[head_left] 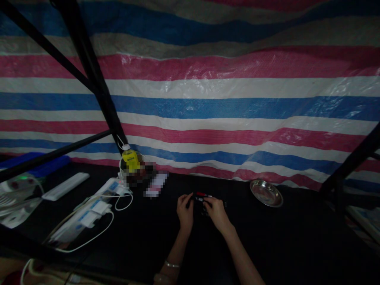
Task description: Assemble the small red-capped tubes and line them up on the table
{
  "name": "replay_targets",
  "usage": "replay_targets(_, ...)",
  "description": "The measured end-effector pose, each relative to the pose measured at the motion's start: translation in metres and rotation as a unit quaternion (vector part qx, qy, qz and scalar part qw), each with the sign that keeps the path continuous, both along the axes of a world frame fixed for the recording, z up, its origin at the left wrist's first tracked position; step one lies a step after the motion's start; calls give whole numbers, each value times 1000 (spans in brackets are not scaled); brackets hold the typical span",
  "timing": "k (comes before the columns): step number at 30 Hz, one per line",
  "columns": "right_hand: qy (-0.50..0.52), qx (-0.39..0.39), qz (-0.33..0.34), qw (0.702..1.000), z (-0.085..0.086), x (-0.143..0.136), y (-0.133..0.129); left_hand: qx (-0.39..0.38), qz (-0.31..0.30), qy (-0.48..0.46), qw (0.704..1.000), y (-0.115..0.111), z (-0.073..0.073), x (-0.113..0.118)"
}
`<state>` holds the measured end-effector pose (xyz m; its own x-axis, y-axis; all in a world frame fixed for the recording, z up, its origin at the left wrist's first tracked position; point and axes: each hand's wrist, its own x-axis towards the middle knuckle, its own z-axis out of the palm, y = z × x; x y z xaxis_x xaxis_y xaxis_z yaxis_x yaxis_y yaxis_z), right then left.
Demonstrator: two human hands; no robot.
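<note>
The two hands meet at one small dark item (pixel 202 194) with a red part on its top: the fingertips of the left hand (pixel 185 211) are closed on its left end, and the thumb and fingers of the right hand (pixel 218 213) are pinched together on its right part. The item lies between the two hands, low over the black table (pixel 142 237); it is too dim to tell whether it touches the surface. Just below the grip, some small pieces (pixel 204 214) are seen, but their shape is not clear. On the left wrist there is a bracelet (pixel 172 264). To the right of the grip, and well apart from it, a round metal dish (pixel 267 194) rests near the back edge. To the left of the grip lies a flat, pale thing (pixel 157 185), blurred by blocks, and behind it to the left a yellow bottle (pixel 130 159) with a white cap stands upright. Farther left are the power strips (pixel 83 221) with white plugs and cables, and a long white bar (pixel 67 186). Behind the grip hangs a striped sheet (pixel 190 87) in red, white and blue.
</note>
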<state>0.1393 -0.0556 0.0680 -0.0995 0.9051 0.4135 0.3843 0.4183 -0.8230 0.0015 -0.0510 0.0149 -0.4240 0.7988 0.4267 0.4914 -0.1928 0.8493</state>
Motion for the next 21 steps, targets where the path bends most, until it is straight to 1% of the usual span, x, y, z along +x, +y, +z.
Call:
replay_targets(2, 23, -12, 8, 1000, 4, -1, 2, -3, 1, 6, 1000, 0, 0, 1)
replay_targets(6, 65, -54, 52, 995, 15, -3, 4, 6, -17, 4, 1000, -1, 1, 3)
replay_targets(8, 61, -28, 42, 997, 21, -6, 5, 15, -32, -5, 999, -1, 2, 4)
replay_targets(10, 50, 25, 15, 998, 25, -10, 6, 24, -52, -15, 998, -2, 5, 6)
replay_targets(13, 28, 79, -17, 996, 26, -17, 6, 28, -94, -17, 995, -5, 9, 9)
replay_targets(15, -1, 84, -20, 996, 25, -22, 5, 27, -116, -12, 993, -7, 12, 9)
replay_targets(18, -37, 74, -6, 997, 23, -24, 3, 32, -129, -15, 991, -8, 14, 9)
replay_targets(21, -24, 64, 4, 998, 19, -21, 3, 36, -122, -42, 991, -8, 14, 8)
